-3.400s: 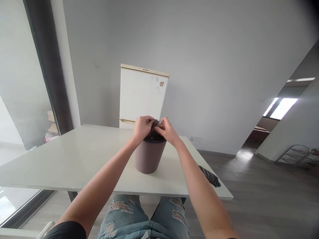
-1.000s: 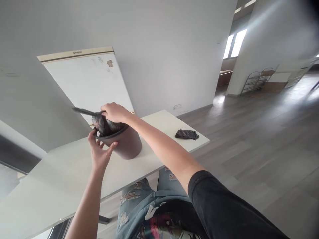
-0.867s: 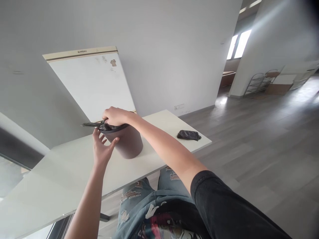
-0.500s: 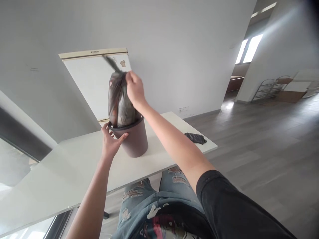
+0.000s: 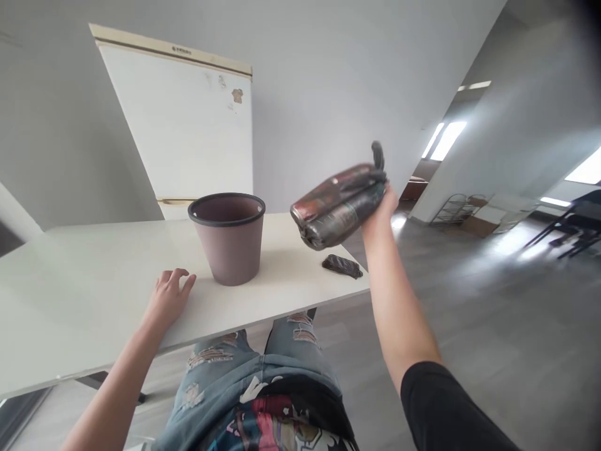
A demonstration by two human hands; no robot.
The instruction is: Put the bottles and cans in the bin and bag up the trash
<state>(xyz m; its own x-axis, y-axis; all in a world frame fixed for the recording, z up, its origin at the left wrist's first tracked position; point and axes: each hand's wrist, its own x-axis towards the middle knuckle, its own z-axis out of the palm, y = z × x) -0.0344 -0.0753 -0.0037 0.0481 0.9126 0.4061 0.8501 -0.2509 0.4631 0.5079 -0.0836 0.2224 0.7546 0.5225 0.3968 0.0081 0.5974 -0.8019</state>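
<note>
A dark, see-through garbage bag [image 5: 340, 207] with bottle-like or can-like items inside hangs in the air to the right of the bin, its neck gripped by my right hand [image 5: 384, 203]. The brownish-pink trash bin [image 5: 230, 247] with a black rim stands upright on the white table [image 5: 117, 282]. My left hand [image 5: 169, 291] is at the tabletop left of the bin, fingers apart and holding nothing. Below the bag, a black roll of what look like plastic bags [image 5: 342, 266] lies near the table's right end.
A white refrigerator [image 5: 188, 119] stands behind the table against the grey wall. Grey floor [image 5: 460, 338] stretches to the right. Farther off are a wire rack [image 5: 448, 208], a cardboard box [image 5: 481, 222] and dark furniture [image 5: 577, 219].
My right hand has lifted the garbage bag fully out of the bin and swung it right. My left hand has let go of the bin's rim and come down to the table.
</note>
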